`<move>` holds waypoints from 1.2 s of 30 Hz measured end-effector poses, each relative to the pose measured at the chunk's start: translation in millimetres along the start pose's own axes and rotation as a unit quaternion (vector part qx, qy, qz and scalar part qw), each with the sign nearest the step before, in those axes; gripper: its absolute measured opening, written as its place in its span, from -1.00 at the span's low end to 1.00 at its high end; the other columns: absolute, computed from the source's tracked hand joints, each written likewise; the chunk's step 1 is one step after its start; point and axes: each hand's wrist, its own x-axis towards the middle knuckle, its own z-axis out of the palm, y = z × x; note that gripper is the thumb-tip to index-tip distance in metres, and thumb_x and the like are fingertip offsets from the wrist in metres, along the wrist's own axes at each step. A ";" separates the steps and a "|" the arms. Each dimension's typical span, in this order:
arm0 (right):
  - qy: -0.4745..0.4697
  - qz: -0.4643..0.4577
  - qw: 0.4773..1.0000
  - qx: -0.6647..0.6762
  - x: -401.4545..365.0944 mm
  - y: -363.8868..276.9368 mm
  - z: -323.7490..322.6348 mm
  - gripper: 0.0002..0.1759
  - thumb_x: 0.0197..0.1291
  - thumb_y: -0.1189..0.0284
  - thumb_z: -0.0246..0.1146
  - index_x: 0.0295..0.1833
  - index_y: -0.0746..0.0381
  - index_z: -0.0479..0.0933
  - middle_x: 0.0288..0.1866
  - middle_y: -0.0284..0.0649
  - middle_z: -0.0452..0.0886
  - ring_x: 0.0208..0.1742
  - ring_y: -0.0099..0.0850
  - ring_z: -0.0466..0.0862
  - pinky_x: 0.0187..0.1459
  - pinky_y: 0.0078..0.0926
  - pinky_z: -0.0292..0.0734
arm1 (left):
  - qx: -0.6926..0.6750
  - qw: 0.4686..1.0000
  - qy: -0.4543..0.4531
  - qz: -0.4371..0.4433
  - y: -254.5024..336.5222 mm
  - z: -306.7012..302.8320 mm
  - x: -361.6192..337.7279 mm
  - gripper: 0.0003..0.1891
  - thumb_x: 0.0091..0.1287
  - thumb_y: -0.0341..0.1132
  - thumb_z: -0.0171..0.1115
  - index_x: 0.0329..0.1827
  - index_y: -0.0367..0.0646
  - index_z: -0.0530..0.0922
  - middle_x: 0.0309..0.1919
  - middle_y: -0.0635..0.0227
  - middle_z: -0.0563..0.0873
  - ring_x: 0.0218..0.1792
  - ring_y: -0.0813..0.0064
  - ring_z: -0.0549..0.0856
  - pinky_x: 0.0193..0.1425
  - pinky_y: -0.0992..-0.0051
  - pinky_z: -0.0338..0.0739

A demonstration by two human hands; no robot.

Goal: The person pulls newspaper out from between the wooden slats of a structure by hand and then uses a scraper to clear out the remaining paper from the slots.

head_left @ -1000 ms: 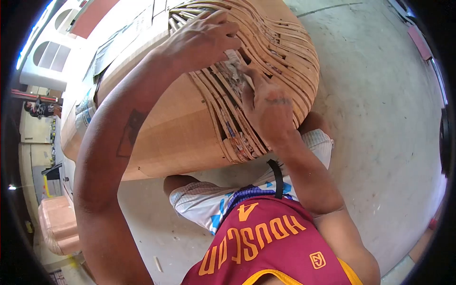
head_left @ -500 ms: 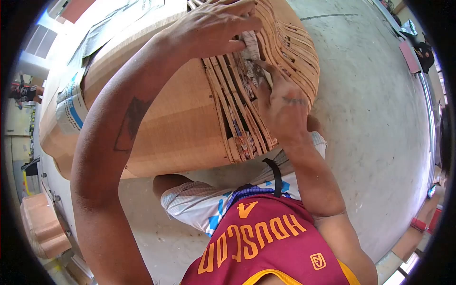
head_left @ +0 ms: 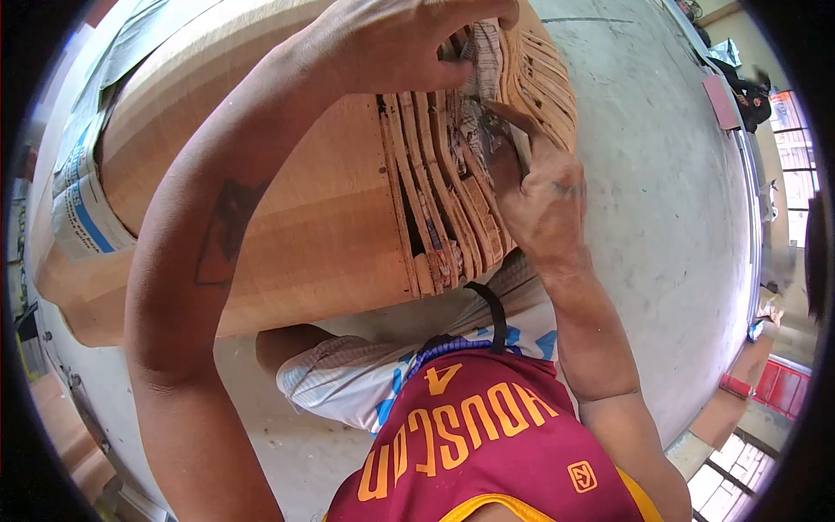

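A large curved wooden piece (head_left: pixel 304 209) lies in front of me, its right end built of thin, wavy wood slats (head_left: pixel 448 200) with gaps between them. Crumpled newspaper (head_left: pixel 484 65) is wedged in one of the wider gaps. My left hand (head_left: pixel 417 43) reaches over the top, its fingers curled round the upper part of this newspaper. From the right side my right hand (head_left: pixel 548 191) has its fingers in the same gap, closed on the newspaper's lower part; some fingertips are hidden among the slats.
Printed newspaper sheet (head_left: pixel 83 213) covers part of the wooden piece on the left. Smooth pale floor (head_left: pixel 644 209) extends to the right. Along the far right stand a pink board (head_left: pixel 720 102) and a red crate (head_left: pixel 781 389). My bent legs are under the near edge.
My view has shifted a little. Both hands have moved slightly to the right in view, and more of the newspaper shows between them. Both hands stay at the same gap.
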 end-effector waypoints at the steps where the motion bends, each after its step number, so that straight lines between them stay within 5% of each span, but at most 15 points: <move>1: 0.000 -0.004 1.000 0.007 0.5 2.1 0.9 -0.61 0.37 0.57 0.29 0.28 0.24 0.71 0.03 0.06 0.83 0.03 0.11 0.81 0.06 -0.03 0.72 | -0.002 1.000 0.002 0.001 0.8 -1.5 -0.1 -0.40 0.29 -0.16 0.58 0.35 -0.09 0.55 0.26 0.14 0.61 0.39 0.08 0.60 0.49 0.05 0.59; 5: -0.021 -0.081 0.996 -0.019 -0.2 1.8 12.7 -0.60 0.36 0.56 0.30 0.30 0.24 0.69 0.01 0.06 0.82 -0.02 0.10 0.81 0.03 -0.03 0.72 | -0.020 0.999 -0.025 -0.019 0.8 -2.3 3.6 -0.41 0.25 -0.14 0.61 0.28 -0.11 0.56 0.20 0.15 0.64 0.32 0.07 0.65 0.41 0.10 0.65; 8: -0.015 -0.045 0.999 -0.012 -1.3 -12.5 9.7 -0.62 0.40 0.58 0.33 0.30 0.24 0.71 0.08 0.13 0.83 0.11 0.09 0.83 0.14 -0.16 0.72 | -0.010 0.998 0.031 0.044 -1.4 -2.8 1.4 -0.39 0.21 -0.14 0.63 0.28 -0.11 0.57 0.16 0.16 0.66 0.28 0.08 0.67 0.36 0.13 0.67; 9: -0.016 -0.047 0.998 -0.033 -3.3 -2.9 4.7 -0.62 0.42 0.56 0.31 0.31 0.21 0.71 0.07 0.12 0.83 0.11 0.11 0.83 0.13 -0.14 0.72 | 0.019 0.999 -0.036 -0.026 0.1 -4.0 4.2 -0.39 0.22 -0.16 0.63 0.28 -0.10 0.57 0.17 0.16 0.66 0.30 0.07 0.67 0.36 0.11 0.67; 12: -0.040 0.012 0.999 0.009 -2.0 2.9 -15.0 -0.61 0.42 0.55 0.30 0.32 0.21 0.70 0.05 0.11 0.84 0.09 0.11 0.84 0.13 -0.12 0.71 | 0.008 1.000 0.006 0.002 2.0 -4.5 2.5 -0.39 0.23 -0.16 0.63 0.31 -0.10 0.57 0.18 0.15 0.66 0.31 0.07 0.67 0.37 0.11 0.66; 15: -0.023 0.001 1.000 -0.008 4.5 -10.0 -16.2 -0.59 0.34 0.53 0.31 0.28 0.27 0.71 0.00 0.12 0.81 -0.02 0.13 0.81 0.05 0.00 0.69 | 0.017 1.000 -0.001 0.000 1.9 -4.1 3.5 -0.40 0.26 -0.17 0.62 0.32 -0.09 0.57 0.19 0.15 0.65 0.33 0.07 0.65 0.40 0.12 0.64; 24: -0.030 -0.004 0.999 -0.037 13.3 -5.2 -9.4 -0.60 0.41 0.55 0.33 0.33 0.25 0.69 0.06 0.07 0.85 0.10 0.10 0.82 0.14 -0.13 0.71 | 0.012 1.000 -0.008 0.012 0.7 -3.8 2.9 -0.44 0.30 -0.20 0.58 0.32 -0.10 0.56 0.19 0.16 0.63 0.33 0.07 0.64 0.42 0.12 0.62; 36: -0.064 0.038 0.994 -0.078 19.1 -14.2 -9.4 -0.64 0.40 0.52 0.32 0.27 0.30 0.69 -0.07 0.18 0.82 -0.02 0.17 0.82 0.04 -0.02 0.72 | 0.002 0.999 -0.030 0.011 8.7 -10.1 4.6 -0.33 0.14 -0.32 0.64 0.35 -0.11 0.57 0.28 0.09 0.60 0.37 0.02 0.62 0.43 0.10 0.63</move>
